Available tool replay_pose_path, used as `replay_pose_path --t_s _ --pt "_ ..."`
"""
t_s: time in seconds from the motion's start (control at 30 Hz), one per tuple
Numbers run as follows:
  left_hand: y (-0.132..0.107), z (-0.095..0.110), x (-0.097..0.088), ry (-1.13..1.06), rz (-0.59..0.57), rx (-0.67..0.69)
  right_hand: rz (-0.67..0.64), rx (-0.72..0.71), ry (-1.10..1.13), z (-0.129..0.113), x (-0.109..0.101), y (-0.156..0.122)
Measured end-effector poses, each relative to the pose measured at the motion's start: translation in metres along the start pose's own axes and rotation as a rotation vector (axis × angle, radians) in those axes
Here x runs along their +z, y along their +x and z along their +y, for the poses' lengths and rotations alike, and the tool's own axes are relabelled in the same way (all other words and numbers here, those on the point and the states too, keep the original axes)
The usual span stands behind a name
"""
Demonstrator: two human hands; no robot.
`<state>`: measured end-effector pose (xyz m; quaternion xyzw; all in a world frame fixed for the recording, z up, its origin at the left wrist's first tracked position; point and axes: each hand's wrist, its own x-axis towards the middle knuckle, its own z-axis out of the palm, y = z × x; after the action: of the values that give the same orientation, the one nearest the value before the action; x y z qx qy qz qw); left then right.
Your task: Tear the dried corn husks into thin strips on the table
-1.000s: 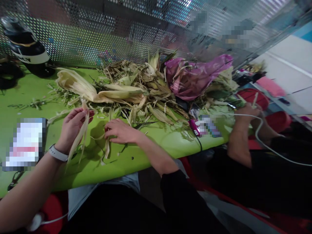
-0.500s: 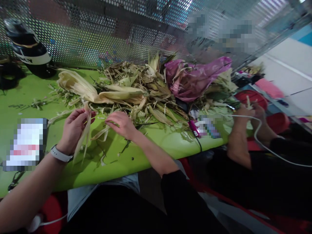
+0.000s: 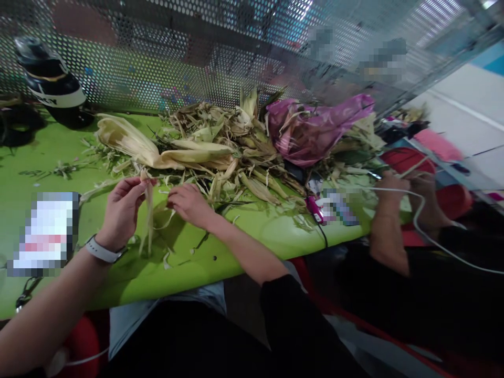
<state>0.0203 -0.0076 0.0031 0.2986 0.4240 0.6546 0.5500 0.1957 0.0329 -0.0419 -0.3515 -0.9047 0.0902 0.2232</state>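
Observation:
My left hand [image 3: 125,207] pinches the top of a bundle of pale corn husk strips [image 3: 148,226] between thumb and fingers. The strips hang down over the green table. To its right, my right hand [image 3: 189,205] is closed at the fingertips on a thin strip of corn husk [image 3: 168,219] that trails below it; the fingertips are partly hidden. Just behind both hands lies a large opened corn husk [image 3: 132,143], cupped at its left end. A heap of dry husks [image 3: 220,126] spreads behind and to the right.
A dark bottle [image 3: 53,86] stands at the back left, and a phone [image 3: 47,231] lies left of my hands. A pink plastic bag [image 3: 311,131] sits on the heap. At right, a co-worker's hands [image 3: 394,189] hold husk near a white cable [image 3: 419,215]. A perforated metal panel [image 3: 157,58] borders the table [image 3: 220,268].
My left hand has turned slightly, and its husk strips hang more upright and further right. My right hand has shifted slightly left. The co-worker's hands have moved a little.

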Motion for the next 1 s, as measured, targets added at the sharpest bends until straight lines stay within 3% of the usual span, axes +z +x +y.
replay_pose_path --t_s 0.17,0.27,0.33,0.4,0.47,0.57,0.7,0.83,1.0 --pt "-0.003 0.003 0.001 0.001 0.088 -0.041 0.494 0.274 0.245 -0.003 -0.041 -0.01" --pt "-0.006 0.004 0.002 -0.002 0.087 -0.051 0.645 0.348 0.405 -0.019 -0.062 -0.017" --pt "-0.008 0.003 0.003 0.005 0.072 -0.036 0.613 0.397 0.587 -0.037 -0.07 -0.02" --pt "-0.011 0.002 0.004 0.024 0.04 -0.022 0.449 0.391 0.82 -0.057 -0.071 -0.021" --pt "-0.015 -0.002 0.004 0.041 -0.01 -0.005 0.349 0.32 0.917 -0.075 -0.064 -0.02" --pt "-0.02 -0.007 0.006 0.045 -0.081 -0.021 0.377 0.348 0.866 -0.083 -0.044 -0.017" --pt "-0.024 -0.009 0.008 0.004 -0.053 -0.081 0.44 0.364 0.671 -0.067 -0.023 -0.014" --pt "-0.023 -0.009 0.008 -0.001 -0.047 -0.115 0.452 0.313 0.476 -0.055 -0.018 -0.014" --pt "-0.022 -0.009 0.006 0.038 -0.065 -0.136 0.387 0.273 0.391 -0.053 -0.018 -0.015"
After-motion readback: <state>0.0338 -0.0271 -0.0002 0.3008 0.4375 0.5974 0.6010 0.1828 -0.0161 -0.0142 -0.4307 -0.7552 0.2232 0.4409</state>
